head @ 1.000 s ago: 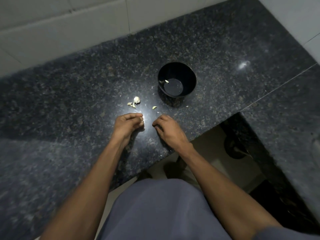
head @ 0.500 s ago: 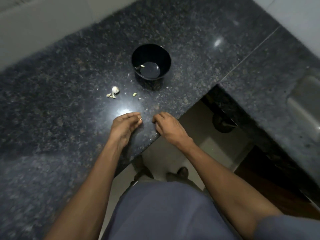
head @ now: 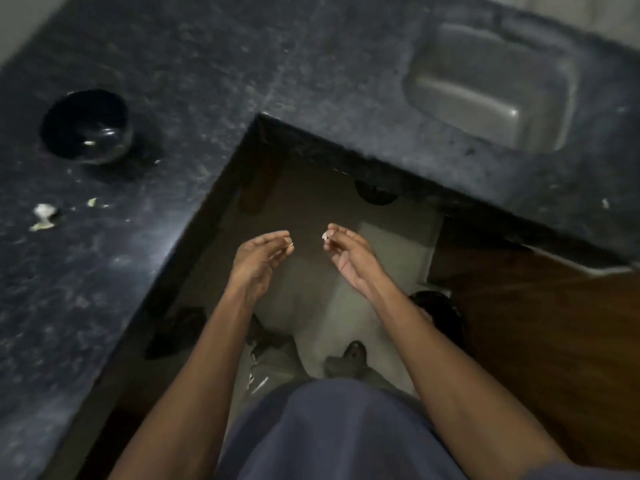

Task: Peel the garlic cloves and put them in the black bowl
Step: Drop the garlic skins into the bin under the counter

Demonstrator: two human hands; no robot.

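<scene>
The black bowl (head: 86, 126) stands on the dark granite counter (head: 207, 64) at the far left, with a small pale bit inside. A garlic piece with loose skin (head: 43, 212) lies on the counter in front of the bowl. Both hands hang over the floor, off the counter's corner. My left hand (head: 258, 259) pinches a small garlic clove (head: 289, 244) between thumb and fingertips; little of it shows. My right hand (head: 349, 258) pinches a small white scrap of garlic skin (head: 325, 236) at its fingertips.
A grey sink (head: 491, 88) is set into the counter at the upper right. Bits of peel (head: 91, 201) lie near the bowl. The counter's inner corner (head: 259, 116) is just beyond my hands. Below are a pale floor (head: 311, 299), my feet and a brown cabinet door (head: 536, 341).
My view has swung right, so the bowl and garlic moved to the far left. Both hands have left the counter's edge and now hang over the floor, slightly farther apart.
</scene>
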